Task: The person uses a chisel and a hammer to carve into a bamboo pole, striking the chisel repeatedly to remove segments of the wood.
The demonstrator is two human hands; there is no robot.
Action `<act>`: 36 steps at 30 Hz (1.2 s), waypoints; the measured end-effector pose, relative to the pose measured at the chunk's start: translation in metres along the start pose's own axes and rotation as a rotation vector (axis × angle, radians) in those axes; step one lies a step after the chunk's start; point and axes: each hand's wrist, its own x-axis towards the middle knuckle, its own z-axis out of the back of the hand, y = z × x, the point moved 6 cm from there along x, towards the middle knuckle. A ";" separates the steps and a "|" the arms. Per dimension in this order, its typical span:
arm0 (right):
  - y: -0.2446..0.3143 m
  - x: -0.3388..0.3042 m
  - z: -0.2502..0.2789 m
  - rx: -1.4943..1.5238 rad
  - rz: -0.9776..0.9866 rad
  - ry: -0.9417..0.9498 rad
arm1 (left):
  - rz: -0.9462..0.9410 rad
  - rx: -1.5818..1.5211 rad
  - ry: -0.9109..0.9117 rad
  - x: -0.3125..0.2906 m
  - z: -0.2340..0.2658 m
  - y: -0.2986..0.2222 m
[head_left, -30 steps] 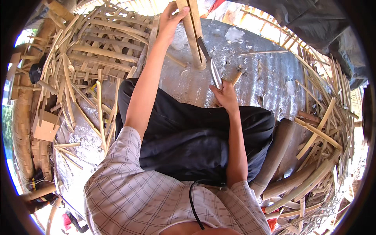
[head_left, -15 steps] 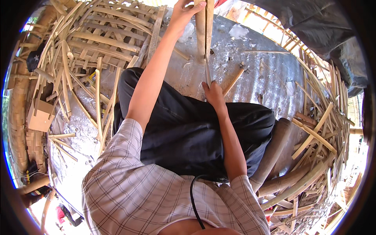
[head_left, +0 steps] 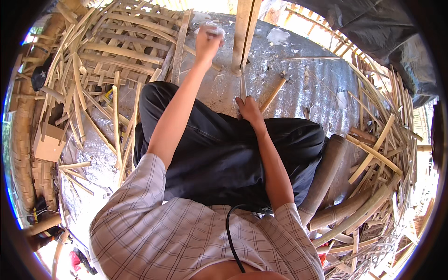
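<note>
My right hand (head_left: 249, 110) is wrapped round the handle of a knife in front of my lap. The knife's narrow metal blade (head_left: 243, 85) points away from me, its far end in the split at the near end of a bamboo pole (head_left: 241, 39). A dark gap runs along the pole, which reaches past the far edge of view. To the left of the pole, apart from it, my left hand (head_left: 208, 44) hovers over the floor. Motion smears its fingers, so whether it holds anything does not show.
A hammer-like tool with a wooden handle (head_left: 272, 95) lies right of the knife. Woven bamboo slats (head_left: 123, 53) stand at the far left, above a cardboard box (head_left: 49, 142). Bamboo strips (head_left: 373, 161) pile up at the right, near a thick bamboo pole (head_left: 326, 175) beside my knee.
My left hand has let go of the bamboo pole and moved left and nearer to me. My right hand stays on the knife, shifted slightly left. The pole's split looks much the same.
</note>
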 end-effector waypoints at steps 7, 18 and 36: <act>0.003 0.005 -0.030 0.365 0.007 0.187 | 0.661 0.543 0.650 -0.093 -0.018 0.124; 0.008 0.026 0.043 -0.371 0.063 -0.042 | 0.596 0.388 0.558 -0.114 -0.002 0.147; -0.089 0.088 0.086 0.749 -0.305 -0.179 | 0.824 0.199 0.381 -0.120 0.022 0.147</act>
